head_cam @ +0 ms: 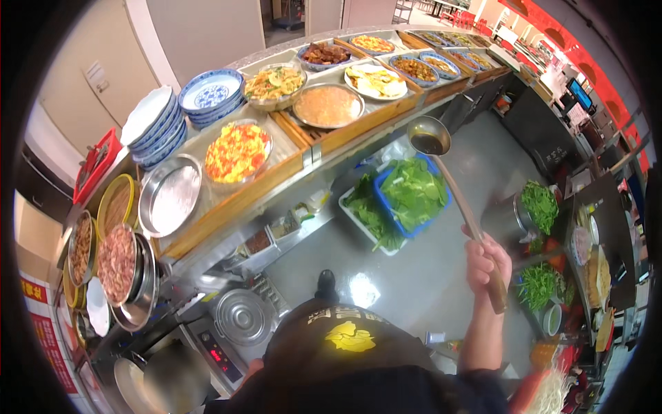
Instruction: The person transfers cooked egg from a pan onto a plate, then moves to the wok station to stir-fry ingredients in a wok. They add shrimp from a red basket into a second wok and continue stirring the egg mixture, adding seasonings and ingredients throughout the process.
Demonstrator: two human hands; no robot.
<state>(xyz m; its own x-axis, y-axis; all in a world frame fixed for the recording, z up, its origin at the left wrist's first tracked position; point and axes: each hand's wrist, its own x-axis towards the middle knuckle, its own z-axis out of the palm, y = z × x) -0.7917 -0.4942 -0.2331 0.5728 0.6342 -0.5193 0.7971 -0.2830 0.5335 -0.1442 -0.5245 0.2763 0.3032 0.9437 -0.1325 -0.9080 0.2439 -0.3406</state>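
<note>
My right hand (486, 261) grips the long handle of a metal ladle (429, 135), held out ahead of me with some dark liquid in its bowl. At the lower left my left hand (252, 370) shows only in part, beside a cooker's control panel (220, 357) with red digits; what its fingers do is hidden. Beyond the ladle runs a serving counter (232, 199) with an egg-and-tomato dish (239, 151), an empty metal bowl (170, 195), a pan of pale brown food (329, 105) and stacked blue-and-white plates (211, 93).
On the floor ahead stand a blue basket (379, 191) and a white basket (362, 235) of leafy greens. Raw meat in a bowl (119, 264) is at the left. A tall metal pot (509, 215) and a cluttered worktable (579, 259) are at the right.
</note>
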